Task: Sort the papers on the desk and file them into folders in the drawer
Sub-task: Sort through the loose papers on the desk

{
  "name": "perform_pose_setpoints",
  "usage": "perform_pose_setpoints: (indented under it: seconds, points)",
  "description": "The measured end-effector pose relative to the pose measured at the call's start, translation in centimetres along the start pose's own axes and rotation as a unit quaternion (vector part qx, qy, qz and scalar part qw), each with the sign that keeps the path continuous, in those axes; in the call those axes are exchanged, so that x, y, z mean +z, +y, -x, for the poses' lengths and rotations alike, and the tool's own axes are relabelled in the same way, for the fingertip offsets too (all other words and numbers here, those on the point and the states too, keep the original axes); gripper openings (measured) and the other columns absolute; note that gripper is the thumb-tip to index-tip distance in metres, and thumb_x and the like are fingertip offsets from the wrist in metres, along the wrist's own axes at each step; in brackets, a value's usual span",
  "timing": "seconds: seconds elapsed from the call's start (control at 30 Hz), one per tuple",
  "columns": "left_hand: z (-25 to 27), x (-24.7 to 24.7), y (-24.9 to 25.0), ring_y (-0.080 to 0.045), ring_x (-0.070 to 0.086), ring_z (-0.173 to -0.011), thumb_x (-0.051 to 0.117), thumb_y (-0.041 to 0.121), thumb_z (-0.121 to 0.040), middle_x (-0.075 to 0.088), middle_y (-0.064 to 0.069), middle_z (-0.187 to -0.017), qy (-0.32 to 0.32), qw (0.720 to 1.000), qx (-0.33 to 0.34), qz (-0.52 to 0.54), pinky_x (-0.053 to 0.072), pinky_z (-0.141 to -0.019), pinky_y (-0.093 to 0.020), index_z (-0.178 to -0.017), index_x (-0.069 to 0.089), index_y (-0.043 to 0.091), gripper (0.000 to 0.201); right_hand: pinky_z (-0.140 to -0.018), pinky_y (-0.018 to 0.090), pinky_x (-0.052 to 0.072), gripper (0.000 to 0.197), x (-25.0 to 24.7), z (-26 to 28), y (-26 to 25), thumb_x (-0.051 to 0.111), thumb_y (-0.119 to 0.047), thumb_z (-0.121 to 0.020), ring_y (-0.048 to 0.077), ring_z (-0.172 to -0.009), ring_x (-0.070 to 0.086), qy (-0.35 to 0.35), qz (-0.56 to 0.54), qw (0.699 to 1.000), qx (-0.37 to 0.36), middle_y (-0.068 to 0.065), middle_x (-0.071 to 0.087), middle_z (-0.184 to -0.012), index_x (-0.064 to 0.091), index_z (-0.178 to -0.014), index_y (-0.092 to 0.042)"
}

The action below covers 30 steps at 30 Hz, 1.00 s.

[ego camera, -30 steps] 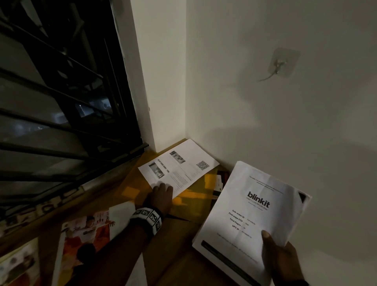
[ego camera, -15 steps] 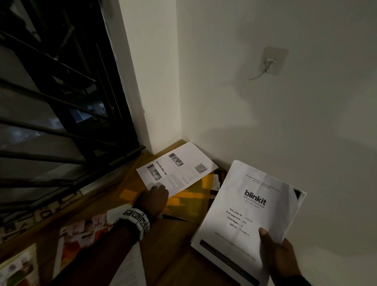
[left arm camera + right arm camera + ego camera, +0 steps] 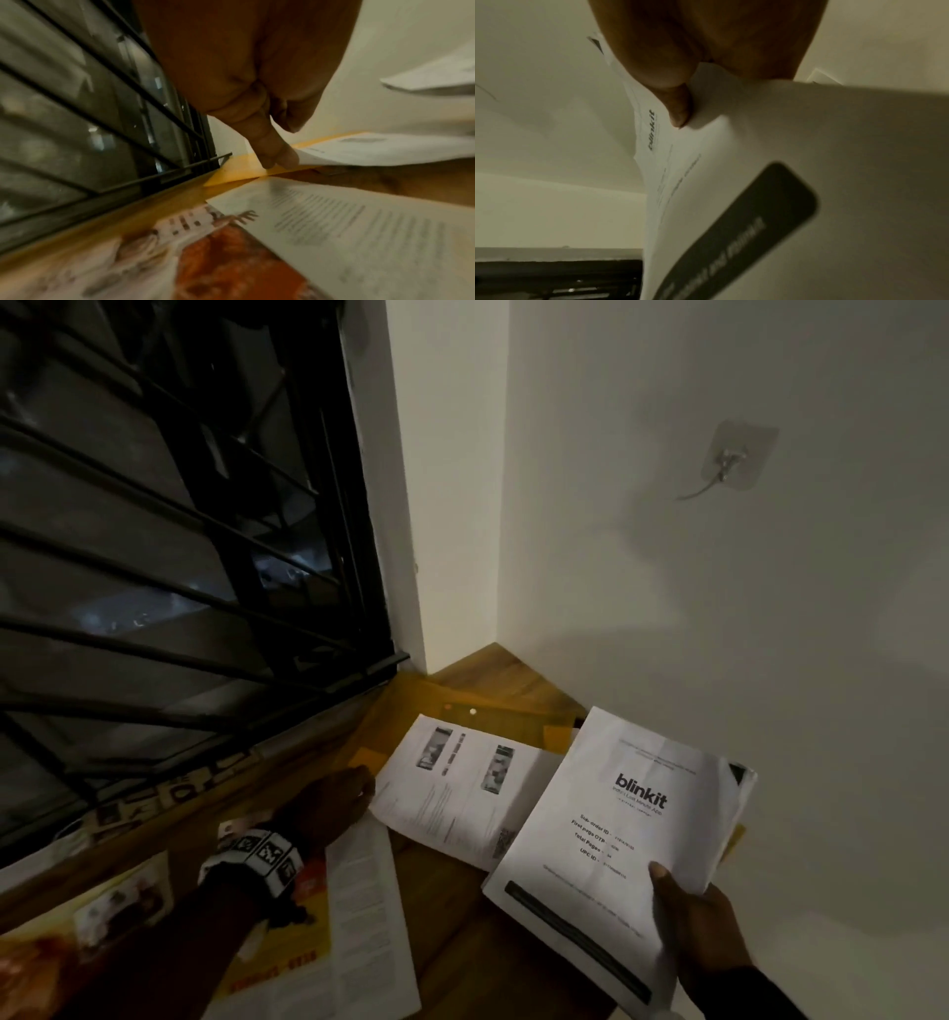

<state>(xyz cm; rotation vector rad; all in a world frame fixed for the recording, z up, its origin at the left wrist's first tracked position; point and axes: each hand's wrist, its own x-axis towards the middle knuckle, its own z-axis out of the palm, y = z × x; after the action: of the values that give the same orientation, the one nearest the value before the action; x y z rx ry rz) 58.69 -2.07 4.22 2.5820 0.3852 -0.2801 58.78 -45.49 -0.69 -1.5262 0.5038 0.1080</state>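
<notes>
**Papers in both hands at the desk corner**

Right hand [image 3: 703,924] up off the desk [image 3: 452,916], thumb on top and fingers curled beneath, pinching the lower right corner of a white stack of papers [image 3: 611,834]. Top page printed with "blinkit" and a dark bar along its bottom edge; stack tilted, near end low. Seen from the right wrist, thumb [image 3: 679,109] pressed flat into that page, paper buckling around it.

Left hand [image 3: 336,801] low at the left edge of a single printed sheet [image 3: 457,793] with two small pictures and a QR code. From the left wrist view, fingertips [image 3: 279,157] tucked at the sheet's edge, lifting it slightly off a yellow folder [image 3: 239,172] lying under it; grip itself partly hidden, but thumb and finger close on the edge. Marker-patterned band [image 3: 262,857] around the left wrist.

Folder flat in the desk's back corner, near the window grille [image 3: 179,588] and the white wall [image 3: 719,608]. Sheet's right part tucked under the held stack as seen from the head view.

Colourful flyer [image 3: 287,932] and a text-printed page [image 3: 369,906] flat on the desk, nearer, under the left forearm. Adhesive hook [image 3: 737,462] stuck to the wall above.
</notes>
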Motion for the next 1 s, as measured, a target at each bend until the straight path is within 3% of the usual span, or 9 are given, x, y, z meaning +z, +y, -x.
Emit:
perform_pose_setpoints:
  seconds: [0.07,0.13,0.3,0.4,0.5,0.63,0.83,0.93,1.0]
  points:
    - [0.3,1.1,-0.4,-0.021,0.062,-0.1,0.056,0.021,-0.098,0.06,-0.001,-0.11,0.036,0.995,0.021,0.086,0.051,-0.084,-0.03,-0.1,0.054,0.024,0.005,-0.089,0.055,0.054,0.017,0.5,-0.6,1.3,0.074,-0.017,-0.088,0.037,-0.087,0.067,0.007,0.048,0.999,0.001,0.018,0.072,-0.091,0.067,-0.093,-0.002]
    - [0.3,1.9,-0.3,-0.022,0.063,-0.098,0.063,0.015,-0.094,0.056,-0.003,-0.116,0.065,0.971,0.008,0.23,0.056,-0.086,-0.039,-0.106,0.054,0.024,0.018,-0.091,0.06,0.053,0.029,1.0,-1.2,2.8,0.077,-0.022,-0.084,0.039,-0.09,0.067,0.015,0.085,0.996,0.015,0.019,0.072,-0.098,0.067,-0.102,-0.001]
    - [0.3,3.6,1.2,-0.026,0.062,-0.112,0.076,0.011,-0.083,0.051,-0.003,-0.133,0.113,0.845,-0.057,0.52,0.059,-0.084,-0.05,-0.141,0.038,0.02,0.07,-0.088,0.058,0.055,0.042,1.3,-2.6,5.0,0.076,-0.027,-0.083,0.04,-0.093,0.066,0.03,0.151,0.988,0.001,0.023,0.071,-0.103,0.067,-0.11,0.003]
    - [0.9,4.8,2.5,-0.032,0.066,-0.113,0.07,0.009,-0.088,0.063,-0.011,-0.129,0.106,0.779,-0.062,0.615,0.059,-0.084,-0.05,-0.137,0.046,0.018,0.055,-0.086,0.059,0.056,0.041,1.3,-2.6,5.2,0.075,-0.029,-0.084,0.041,-0.091,0.067,0.031,0.173,0.985,-0.005,0.023,0.072,-0.099,0.067,-0.107,0.003]
    - [1.5,6.1,4.8,-0.025,0.067,-0.112,0.059,0.006,-0.095,0.068,-0.003,-0.123,0.057,0.776,-0.04,0.626,0.057,-0.089,-0.05,-0.134,0.053,0.023,0.043,-0.087,0.056,0.055,0.025,1.4,-2.0,4.6,0.073,-0.023,-0.087,0.04,-0.09,0.066,0.029,0.178,0.984,-0.006,0.023,0.071,-0.098,0.064,-0.097,-0.002]
    - [1.2,7.7,6.8,-0.027,0.064,-0.115,0.059,0.001,-0.094,0.064,-0.004,-0.128,0.002,0.84,-0.022,0.542,0.056,-0.091,-0.052,-0.127,0.052,0.031,0.046,-0.089,0.051,0.052,0.019,1.6,-1.4,4.4,0.072,-0.018,-0.088,0.041,-0.096,0.064,0.047,0.176,0.983,-0.021,0.024,0.069,-0.1,0.063,-0.095,-0.003]
    - [0.7,9.7,8.9,-0.034,0.055,-0.125,0.06,-0.01,-0.088,0.058,-0.015,-0.13,0.033,0.91,-0.039,0.412,0.049,-0.095,-0.039,-0.127,0.053,0.011,0.045,-0.09,0.05,0.053,0.031,1.6,-1.1,4.6,0.073,-0.018,-0.087,0.039,-0.097,0.064,0.046,0.149,0.988,-0.01,0.023,0.07,-0.104,0.066,-0.109,0.002]
    - [0.7,8.9,9.0,-0.034,0.055,-0.122,0.06,-0.008,-0.089,0.058,-0.016,-0.129,0.088,0.905,-0.066,0.411,0.046,-0.096,-0.038,-0.133,0.052,0.005,0.047,-0.092,0.051,0.052,0.024,0.9,-0.7,4.3,0.073,-0.016,-0.087,0.037,-0.099,0.065,0.043,0.104,0.994,-0.002,0.019,0.07,-0.105,0.064,-0.107,-0.006]
    - [0.6,7.7,8.3,-0.029,0.056,-0.117,0.059,-0.003,-0.092,0.058,-0.01,-0.126,0.121,0.891,-0.046,0.435,0.045,-0.096,-0.037,-0.134,0.052,0.009,0.045,-0.091,0.051,0.054,0.027,-0.1,-0.8,3.9,0.073,-0.016,-0.087,0.037,-0.098,0.066,0.055,0.101,0.993,-0.011,0.02,0.071,-0.104,0.065,-0.109,-0.001]
